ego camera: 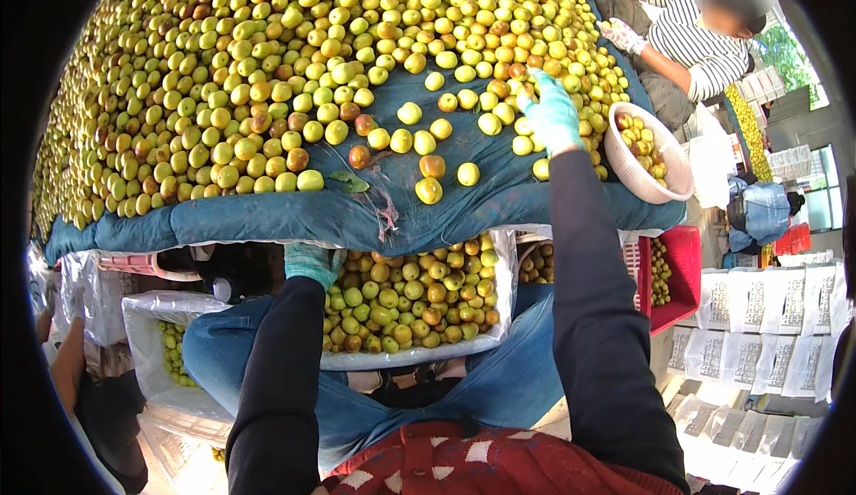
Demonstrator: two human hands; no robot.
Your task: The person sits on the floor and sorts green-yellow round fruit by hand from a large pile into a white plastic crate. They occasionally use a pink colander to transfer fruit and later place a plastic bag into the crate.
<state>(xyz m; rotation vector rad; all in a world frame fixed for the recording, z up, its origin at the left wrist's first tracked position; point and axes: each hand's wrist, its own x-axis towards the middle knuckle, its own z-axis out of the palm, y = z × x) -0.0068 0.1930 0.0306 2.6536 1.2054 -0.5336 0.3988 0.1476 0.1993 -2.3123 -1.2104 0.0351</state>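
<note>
My right hand [552,112], in a teal knitted glove, reaches over the jujubes [287,93] heaped on a blue padded cloth [414,167]. Its forefinger and thumb are spread, with no fruit visible between them; the palm faces down. Brownish-red jujubes [518,71] lie by the fingertips. Below the padded edge, my left hand [311,264], also gloved, rests at the left side of a plastic-lined crate [505,281] full of jujubes. Its fingers are partly hidden under the edge, so its grip is unclear. The crate stands between my knees.
A pale pink basket [652,170] of reddish jujubes tilts at the cloth's right corner. A red crate [679,277] stands below it, and another lined crate [144,334] at left. A co-worker [695,33] in gloves sits at upper right; another person's arm [67,354] shows at left.
</note>
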